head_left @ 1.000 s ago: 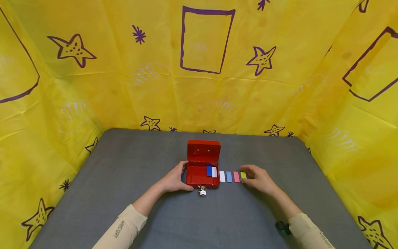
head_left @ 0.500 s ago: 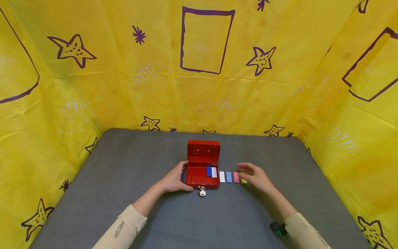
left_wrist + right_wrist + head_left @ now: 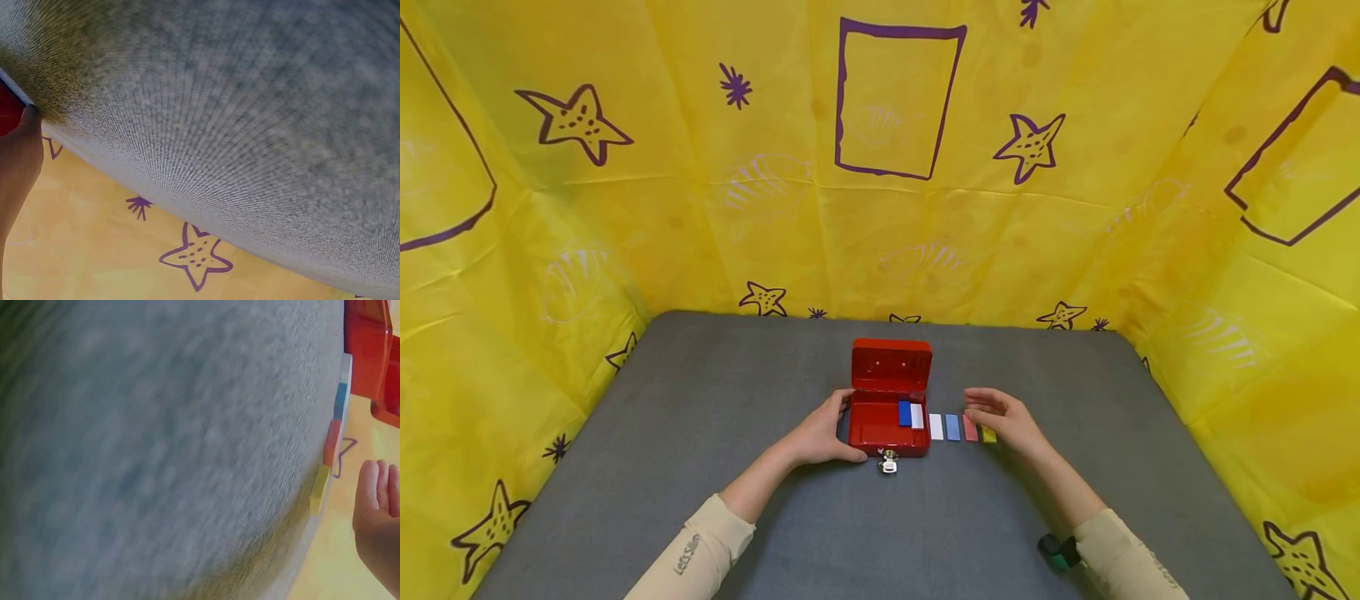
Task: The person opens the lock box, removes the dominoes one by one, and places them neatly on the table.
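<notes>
A small red cash box (image 3: 871,423) stands with its lid (image 3: 891,363) raised. My left hand (image 3: 820,433) grips its left side, thumb at the front corner and fingers toward the back; the left wrist view catches that hand (image 3: 22,150) at the red edge. Inside, at the right, lie a dark blue block (image 3: 904,413) and a white block (image 3: 917,416). Right of the box runs a row: a white block (image 3: 936,427), a light blue one (image 3: 952,427), a pink one (image 3: 971,430) and a yellow one (image 3: 989,436). My right hand (image 3: 1013,423) hovers by the pink and yellow blocks, fingers extended, holding nothing.
Keys (image 3: 889,463) hang from the lock at the box's front. Grey cloth covers the table (image 3: 737,367), and yellow patterned curtains (image 3: 700,250) enclose its back and sides. A dark band (image 3: 1060,553) sits at the right wrist.
My right hand has drifted left and slightly back, from the yellow block to over the pink one. The row of blocks stays in place, as do the left hand and the box.
</notes>
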The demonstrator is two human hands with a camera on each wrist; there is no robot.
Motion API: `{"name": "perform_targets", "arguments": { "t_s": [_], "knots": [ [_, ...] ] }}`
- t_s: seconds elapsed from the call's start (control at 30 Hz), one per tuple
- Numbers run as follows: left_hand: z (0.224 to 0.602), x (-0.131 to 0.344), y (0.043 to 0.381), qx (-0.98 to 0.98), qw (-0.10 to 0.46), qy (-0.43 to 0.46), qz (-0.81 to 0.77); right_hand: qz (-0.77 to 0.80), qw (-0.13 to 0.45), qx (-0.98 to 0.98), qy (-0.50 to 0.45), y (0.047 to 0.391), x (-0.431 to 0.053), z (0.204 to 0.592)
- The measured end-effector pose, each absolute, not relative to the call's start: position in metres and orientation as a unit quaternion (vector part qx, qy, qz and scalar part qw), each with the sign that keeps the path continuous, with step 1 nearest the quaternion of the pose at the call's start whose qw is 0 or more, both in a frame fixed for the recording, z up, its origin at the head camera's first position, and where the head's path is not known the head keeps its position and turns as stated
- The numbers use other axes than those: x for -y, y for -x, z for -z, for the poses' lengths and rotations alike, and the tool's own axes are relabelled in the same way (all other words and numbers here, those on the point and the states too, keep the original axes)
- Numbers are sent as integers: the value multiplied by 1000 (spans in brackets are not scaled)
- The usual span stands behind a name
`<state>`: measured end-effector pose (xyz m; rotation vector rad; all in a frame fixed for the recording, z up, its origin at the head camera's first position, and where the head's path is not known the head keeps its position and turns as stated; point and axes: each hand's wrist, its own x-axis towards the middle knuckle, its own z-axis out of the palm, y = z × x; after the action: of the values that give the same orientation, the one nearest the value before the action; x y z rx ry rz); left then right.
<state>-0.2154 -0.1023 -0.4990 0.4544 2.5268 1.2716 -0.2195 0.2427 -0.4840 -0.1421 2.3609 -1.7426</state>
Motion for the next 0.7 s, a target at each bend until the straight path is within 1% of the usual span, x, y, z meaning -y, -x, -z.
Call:
{"name": "perform_targets", "arguments": {
  "t_s": [0.23,0.7],
  "knots": [
    [498,102,215,-872,139,-158,-441,606,105,-788,44,221,-229,483],
    [499,102,215,-872,137,-161,-442,625,106,-770,73,224,-203,477]
  ]
}}
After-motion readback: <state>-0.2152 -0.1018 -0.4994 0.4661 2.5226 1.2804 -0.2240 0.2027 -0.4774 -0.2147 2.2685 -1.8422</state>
